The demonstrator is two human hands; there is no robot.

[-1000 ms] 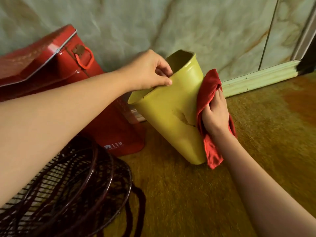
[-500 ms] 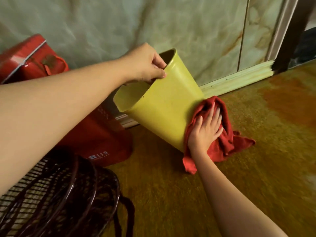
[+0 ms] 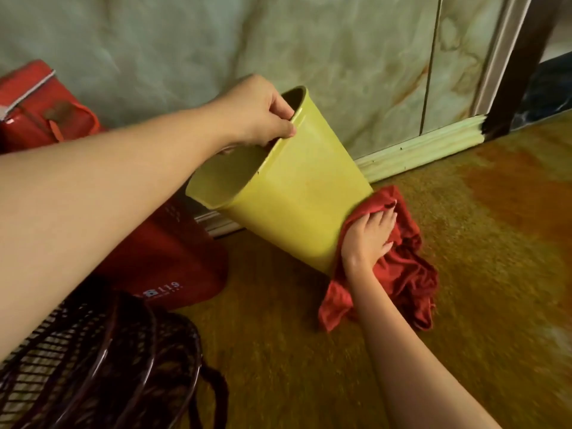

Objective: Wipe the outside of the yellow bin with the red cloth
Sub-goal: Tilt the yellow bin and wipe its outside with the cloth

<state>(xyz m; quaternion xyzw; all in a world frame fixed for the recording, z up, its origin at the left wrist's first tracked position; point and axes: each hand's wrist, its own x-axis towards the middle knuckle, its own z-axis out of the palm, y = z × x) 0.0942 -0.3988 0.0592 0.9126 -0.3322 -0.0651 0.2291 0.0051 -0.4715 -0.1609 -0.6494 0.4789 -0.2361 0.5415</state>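
The yellow bin (image 3: 297, 193) stands tilted on the floor, its open mouth leaning toward the left and toward me. My left hand (image 3: 260, 113) pinches its upper rim, thumb outside and fingers inside. The red cloth (image 3: 405, 274) is bunched against the bin's lower right side and spills onto the floor. My right hand (image 3: 368, 236) lies on the cloth with fingers spread, pressing it against the bin near its base. The bin's bottom edge is hidden behind the cloth and hand.
A red metal box (image 3: 161, 255) with a handle stands left of the bin against the marbled wall (image 3: 340, 57). A dark wire basket (image 3: 102, 360) sits at the lower left. A pale skirting board (image 3: 424, 150) runs along the wall; a dark door frame (image 3: 520, 63) is at the right. The floor is mottled yellow-brown.
My right hand has slid the cloth down the bin's side from the middle to near its base. The bin now tilts further, and the cloth trails on the floor.
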